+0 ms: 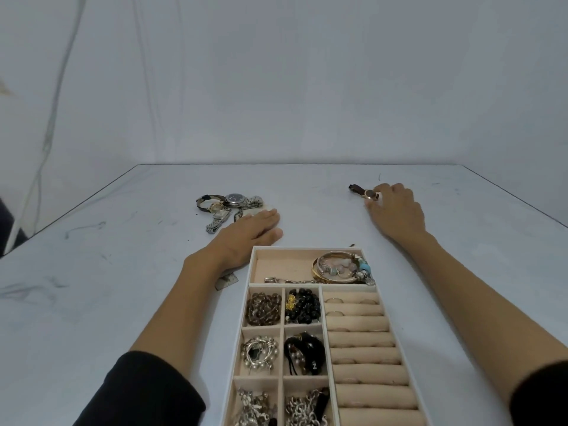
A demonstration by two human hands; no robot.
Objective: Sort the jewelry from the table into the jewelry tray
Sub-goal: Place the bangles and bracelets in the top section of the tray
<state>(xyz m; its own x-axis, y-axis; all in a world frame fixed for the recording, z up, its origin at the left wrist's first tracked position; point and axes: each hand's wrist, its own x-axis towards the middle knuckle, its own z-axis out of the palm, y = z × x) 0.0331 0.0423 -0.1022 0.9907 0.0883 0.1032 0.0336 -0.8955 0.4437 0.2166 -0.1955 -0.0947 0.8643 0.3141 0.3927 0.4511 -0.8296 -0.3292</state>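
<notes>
Watching the right hand (pixel 396 210) at the far right of the worktop (pixel 123 272), I see its fingers (pixel 382 188) curled down over the case of the brown-strap watch (pixel 359 189), thumb under and index over, pinching it. The strap pokes out left of the fingertips, low over the surface. The left hand (pixel 255 226) lies flat with straight fingers holding nothing, just beside the pile of watches (pixel 229 206). The jewelry tray (pixel 251 267) sits near me between both forearms, well apart from the pinched watch.
</notes>
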